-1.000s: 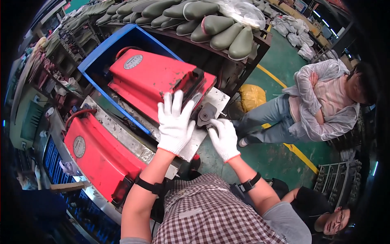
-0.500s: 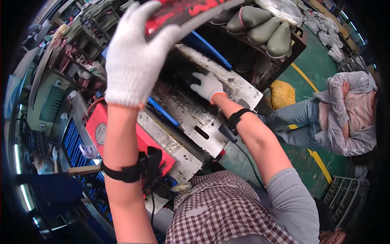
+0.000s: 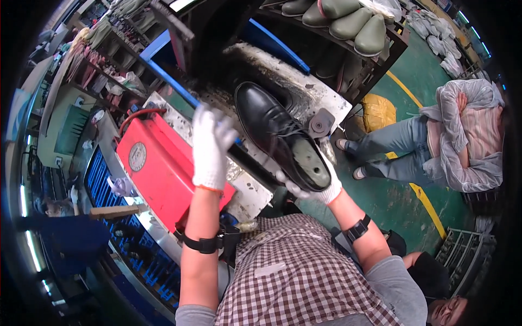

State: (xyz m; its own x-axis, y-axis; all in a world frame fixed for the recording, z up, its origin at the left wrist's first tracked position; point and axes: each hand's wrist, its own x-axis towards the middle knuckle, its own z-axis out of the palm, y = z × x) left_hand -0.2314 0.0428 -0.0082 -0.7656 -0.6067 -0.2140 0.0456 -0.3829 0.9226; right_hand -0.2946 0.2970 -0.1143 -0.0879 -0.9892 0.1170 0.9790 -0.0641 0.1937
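Note:
A black leather lace-up shoe [image 3: 263, 111] with a grey-green shoe last [image 3: 311, 157] filling its opening lies slantwise over the machine bed, toe pointing away. Its heel rests in my right hand [image 3: 329, 189], white-gloved, with fingers wrapped round beneath. My left hand [image 3: 209, 149], gloved too, hovers left of the shoe, apart from it. Its fingers are spread and slightly smeared by motion, and nothing shows in them. Under the shoe is the machine's worn white metal bed [image 3: 334, 106]. A round grey fitting [image 3: 321, 124] sits just right of the shoe.
A red metal housing [image 3: 155, 168] stands left of my left forearm. Blue rails [image 3: 171, 81] flank the machine bed. Several green shoe lasts [image 3: 348, 27] fill a rack at the back. A person with folded arms [image 3: 429, 141] stands at right, near a yellow sack [image 3: 380, 117].
My left hand has let go of the red panel and come down toward me. The right hand has left the machine bed, come nearer, and now holds the black shoe.

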